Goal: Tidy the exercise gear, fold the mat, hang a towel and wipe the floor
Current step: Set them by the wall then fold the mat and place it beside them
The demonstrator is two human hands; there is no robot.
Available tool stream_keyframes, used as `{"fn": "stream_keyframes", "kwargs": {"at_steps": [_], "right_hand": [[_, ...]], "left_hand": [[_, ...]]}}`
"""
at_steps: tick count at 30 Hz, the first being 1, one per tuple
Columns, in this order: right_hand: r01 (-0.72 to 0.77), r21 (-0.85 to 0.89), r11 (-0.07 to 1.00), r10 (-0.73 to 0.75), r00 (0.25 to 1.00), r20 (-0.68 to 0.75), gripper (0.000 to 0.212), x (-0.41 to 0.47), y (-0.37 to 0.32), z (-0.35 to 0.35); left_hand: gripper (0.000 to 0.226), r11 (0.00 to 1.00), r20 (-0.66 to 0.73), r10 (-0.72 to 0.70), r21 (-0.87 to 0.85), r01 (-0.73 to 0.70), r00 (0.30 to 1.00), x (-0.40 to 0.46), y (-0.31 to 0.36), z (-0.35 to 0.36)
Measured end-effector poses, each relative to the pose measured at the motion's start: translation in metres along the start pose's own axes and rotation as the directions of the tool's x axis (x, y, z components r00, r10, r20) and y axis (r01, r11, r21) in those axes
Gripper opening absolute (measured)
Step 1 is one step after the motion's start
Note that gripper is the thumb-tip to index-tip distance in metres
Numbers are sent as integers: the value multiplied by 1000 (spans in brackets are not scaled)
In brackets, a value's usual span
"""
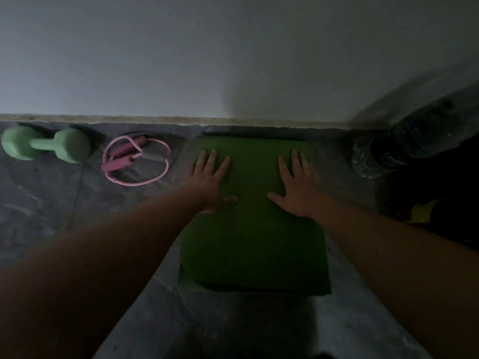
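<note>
- The folded green mat lies flat on the grey marbled floor, its far edge close to the wall.
- Both hands rest palm-down on the mat's far half with fingers spread: the left hand near its left edge, the right hand toward its right edge.
- Left of the mat, apart from it, a pink skipping rope lies coiled on the floor.
- Further left of the mat sits a light green dumbbell, near the wall.
- Right of the mat, a plastic water bottle lies tilted, blurred and in shadow.
</note>
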State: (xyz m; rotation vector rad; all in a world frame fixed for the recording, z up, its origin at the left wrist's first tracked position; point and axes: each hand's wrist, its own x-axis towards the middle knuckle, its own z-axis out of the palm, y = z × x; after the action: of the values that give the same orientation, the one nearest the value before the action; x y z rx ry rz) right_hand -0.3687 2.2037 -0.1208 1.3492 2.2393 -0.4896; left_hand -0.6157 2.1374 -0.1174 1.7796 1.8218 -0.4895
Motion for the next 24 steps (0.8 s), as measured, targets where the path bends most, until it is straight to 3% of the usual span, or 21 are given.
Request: {"fn": "stream_keyframes", "kwargs": {"at_steps": [8, 12, 14, 20, 24], "right_hand": [[-23, 30, 999, 21, 999, 46, 105, 6, 1, -10], [-35, 60, 998, 39, 997, -62, 84, -11, -6, -22], [-30, 140, 990, 36, 999, -39, 77, -35, -9, -27], [-55, 241, 969, 43, 998, 54, 76, -138, -29, -44], [-74, 321, 944, 69, 997, 27, 78, -217, -65, -104]], "left_hand": [[110, 998, 69, -52, -18, 54, 996, 3, 6, -15], [90, 998, 13, -32, -50, 33, 999, -10, 6, -22], [83, 997, -17, -31, -64, 29, 999, -28, 2, -23], [82, 968, -3, -131, -215, 127, 991, -138, 3, -19], [72, 943, -70, -107, -323, 79, 992, -240, 20, -65]]}}
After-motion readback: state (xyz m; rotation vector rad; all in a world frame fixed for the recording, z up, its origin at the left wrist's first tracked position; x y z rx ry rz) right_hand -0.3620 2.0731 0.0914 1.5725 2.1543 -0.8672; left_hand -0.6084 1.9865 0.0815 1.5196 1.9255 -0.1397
